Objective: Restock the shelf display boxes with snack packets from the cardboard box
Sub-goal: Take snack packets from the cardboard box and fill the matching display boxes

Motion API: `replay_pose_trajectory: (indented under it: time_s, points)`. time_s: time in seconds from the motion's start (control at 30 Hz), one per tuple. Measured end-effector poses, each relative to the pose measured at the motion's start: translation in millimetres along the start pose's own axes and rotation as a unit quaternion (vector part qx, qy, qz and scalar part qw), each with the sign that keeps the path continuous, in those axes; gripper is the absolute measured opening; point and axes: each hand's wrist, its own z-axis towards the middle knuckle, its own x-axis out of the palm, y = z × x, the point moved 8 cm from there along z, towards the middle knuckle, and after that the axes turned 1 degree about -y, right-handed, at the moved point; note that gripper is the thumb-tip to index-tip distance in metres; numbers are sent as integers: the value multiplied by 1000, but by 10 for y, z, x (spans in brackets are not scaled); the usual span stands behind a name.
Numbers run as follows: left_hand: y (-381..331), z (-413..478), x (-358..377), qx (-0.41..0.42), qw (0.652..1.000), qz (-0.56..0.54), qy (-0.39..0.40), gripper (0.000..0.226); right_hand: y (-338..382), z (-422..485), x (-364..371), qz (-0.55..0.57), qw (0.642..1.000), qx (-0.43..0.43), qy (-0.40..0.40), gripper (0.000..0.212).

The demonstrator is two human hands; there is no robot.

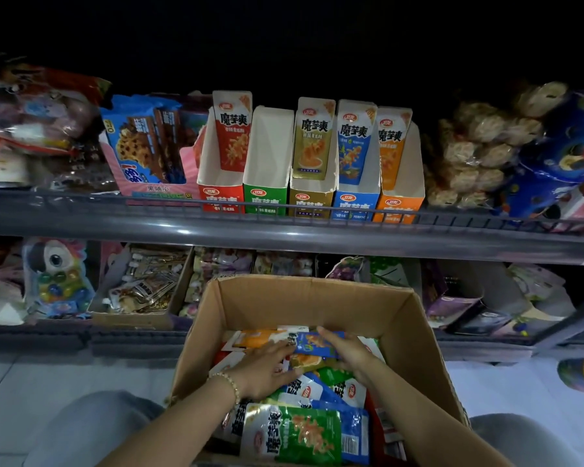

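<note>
- Two risks apply from here: mis-sorting and spillage.
- Mis-sorting: we count five colour-coded display boxes [311,202] standing side by side on the shelf [115,227]. We judge that the blue packet [317,343] belongs in the blue display box [355,206]. Its neighbours stand against it on both sides, so a hurried insert could land the packet in the wrong one.
- Spillage: the packets lie loose and overlapping in the cardboard box [304,298]. Lifting one may drag others up with it.
- The green display box [267,156] shows no packet, so we judge it the neediest.
- Right hand [349,357]: it grips the blue packet at its right end, fingers curled round it, as far as the dim light lets us tell.
- Left hand [267,367]: it lies flat on the heap with fingers straight and holds nothing. Its fingertips are just beside the blue packet's left end.
- The blue packet lies on top of the heap inside the cardboard box, toward the back wall and well below the shelf.
</note>
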Motion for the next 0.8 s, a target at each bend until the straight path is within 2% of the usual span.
replay_pose_trajectory:
  time_s: [0.1, 0.17, 0.23, 0.33, 0.4, 0.47, 0.53, 0.6, 0.67, 0.8]
  points:
    - [-129, -81, 30, 36, 999, 21, 2, 65, -36, -7, -100, 16, 1000, 10, 0, 40]
    - [-164, -127, -18, 44, 999, -21, -16, 62, -68, 0, -185, 0, 1000, 22, -9, 44]
    - [-123, -146, -122, 16, 996, -67, -51, 65, -73, -20, -247, -7, 1000, 28, -2, 45]
    - [95, -146, -203, -66, 993, -76, -67, 88, -89, -145, -290, -43, 998, 33, 26, 38]
    - [194, -138, -128, -83, 992, -87, -35, 106, -139, -233, -307, -75, 995, 49, 45, 47]
    - [144, -145, -26, -70, 996, -62, -2, 93, -179, -299, -308, -88, 992, 62, 63, 51]
    - [-12, -165, 25, -37, 998, -48, 13, 78, -182, -357, -295, -86, 992, 65, 66, 46]
    - [-146, -208, 24, -24, 997, -67, 15, 74, -161, -417, -277, -84, 993, 60, 60, 34]
    - [-217, -273, -70, -19, 992, -121, -11, 69, -97, -455, -295, -54, 997, 39, 45, 26]
    - [-260, -442, -400, -15, 979, -170, -110, 76, 267, -670, -431, -36, 997, -59, 45, 38]
